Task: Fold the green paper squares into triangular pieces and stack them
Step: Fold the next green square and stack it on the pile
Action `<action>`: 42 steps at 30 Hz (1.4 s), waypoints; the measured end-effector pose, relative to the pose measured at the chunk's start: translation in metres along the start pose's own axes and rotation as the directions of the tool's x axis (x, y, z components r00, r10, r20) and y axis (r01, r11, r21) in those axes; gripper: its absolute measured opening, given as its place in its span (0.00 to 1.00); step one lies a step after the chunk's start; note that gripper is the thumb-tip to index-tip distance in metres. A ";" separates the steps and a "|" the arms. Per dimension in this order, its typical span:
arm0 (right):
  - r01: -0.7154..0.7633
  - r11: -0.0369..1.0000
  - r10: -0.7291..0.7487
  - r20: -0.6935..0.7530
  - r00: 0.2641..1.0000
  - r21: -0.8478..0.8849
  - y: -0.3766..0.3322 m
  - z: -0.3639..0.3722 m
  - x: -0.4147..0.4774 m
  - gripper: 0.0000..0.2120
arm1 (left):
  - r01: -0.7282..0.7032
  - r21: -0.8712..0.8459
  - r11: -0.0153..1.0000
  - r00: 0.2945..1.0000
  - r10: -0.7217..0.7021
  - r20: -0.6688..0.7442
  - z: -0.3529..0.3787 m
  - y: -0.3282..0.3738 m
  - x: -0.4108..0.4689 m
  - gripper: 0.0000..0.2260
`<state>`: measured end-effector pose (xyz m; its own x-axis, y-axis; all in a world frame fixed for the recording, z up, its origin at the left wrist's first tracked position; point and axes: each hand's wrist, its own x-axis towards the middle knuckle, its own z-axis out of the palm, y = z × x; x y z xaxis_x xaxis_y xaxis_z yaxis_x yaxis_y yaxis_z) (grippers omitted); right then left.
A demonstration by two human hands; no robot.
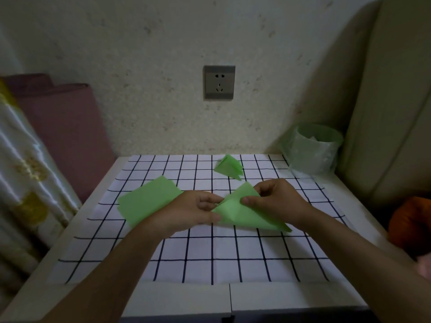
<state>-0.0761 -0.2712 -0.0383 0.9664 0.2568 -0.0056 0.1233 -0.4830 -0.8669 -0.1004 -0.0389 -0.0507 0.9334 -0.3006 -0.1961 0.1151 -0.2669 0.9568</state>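
A green paper sheet (242,212), partly folded into a triangle, lies at the middle of the checked cloth. My left hand (196,209) pinches its left corner. My right hand (277,199) pinches its upper flap from the right, thumb on top. A stack of flat green paper squares (145,200) lies to the left, partly under my left wrist. Folded green triangular pieces (229,167) sit further back, near the wall.
A white cloth with a dark grid (186,257) covers the small table. A green bin with a clear liner (313,149) stands at the back right corner. A wall socket (219,82) is above. Cushions flank both sides; an orange object (412,220) lies right.
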 end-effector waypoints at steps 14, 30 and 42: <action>-0.006 1.000 0.007 -0.038 0.999 0.018 0.010 0.007 0.006 0.04 | -0.118 0.287 0.951 0.931 0.207 -0.300 0.021 -0.012 0.015 0.04; 0.068 0.988 -0.094 -0.181 0.979 -0.142 0.017 0.020 0.005 0.06 | -0.187 0.236 0.954 0.856 0.276 -0.437 0.044 -0.017 0.024 0.12; 0.004 0.980 -0.044 -0.200 0.979 -0.198 0.013 0.018 0.007 0.07 | -0.227 0.239 0.944 0.796 0.322 -0.512 0.050 -0.018 0.028 0.12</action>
<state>-0.0713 -0.2611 -0.0588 0.9855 0.1051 0.1329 0.1694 -0.6384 -0.7509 -0.0932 -0.0879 -0.0845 0.9544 0.1440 0.2615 -0.1849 -0.4026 0.8965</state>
